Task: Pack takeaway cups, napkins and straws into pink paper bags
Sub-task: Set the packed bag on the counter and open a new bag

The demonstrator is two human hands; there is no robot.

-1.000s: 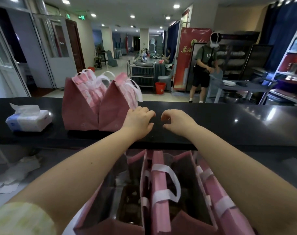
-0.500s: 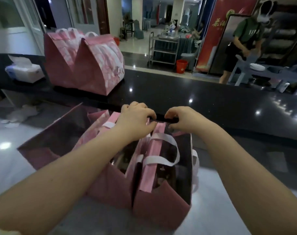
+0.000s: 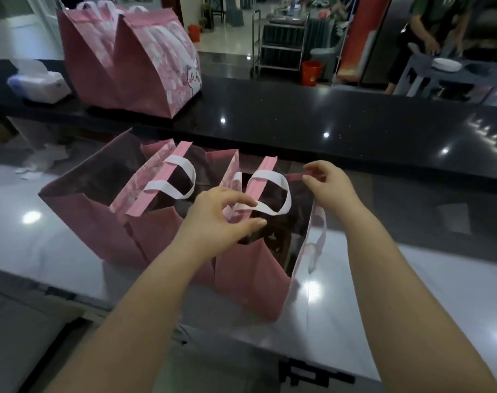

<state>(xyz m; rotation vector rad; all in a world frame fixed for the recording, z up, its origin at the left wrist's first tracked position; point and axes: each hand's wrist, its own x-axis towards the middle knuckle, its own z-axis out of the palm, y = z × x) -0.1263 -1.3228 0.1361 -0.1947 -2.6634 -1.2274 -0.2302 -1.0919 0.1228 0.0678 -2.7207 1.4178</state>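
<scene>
- Shop floor behind: a person (image 3: 428, 29) stands at a grey table (image 3: 440, 69). A red bucket (image 3: 311, 72) sits on the floor beside a metal trolley (image 3: 281, 35).
- A black worktop (image 3: 298, 123) runs across the view. On its left end stand two closed bags (image 3: 128, 66), pink, touching each other, white handles up. The nearer one has a cat face printed on its front.
- A tissue box (image 3: 39, 83) sits just left of those bags, a sheet sticking out of the top.
- Below and nearer you is a pale worktop (image 3: 43, 245), glossy, with lamp glare on it.
- The open bags (image 3: 100, 222) stand upright on the pale worktop, side by side and touching, close under the black worktop's edge. Their insides are dark, so you cannot tell what is in them.
- The right bag (image 3: 256, 279) is the one you are working on. Its mouth is wide open.
- Your left hand (image 3: 222, 222) reaches over the near rim. Thumb and fingers pinch the near end of that bag's white handle (image 3: 273, 194), which arches over the opening.
- Your right hand (image 3: 329, 188) is at the far rim. Fingertips and thumb pinch the pink edge strip there, the other fingers curled.
- A second white handle hangs down the right bag's outer right wall.
- Both forearms are bare.
</scene>
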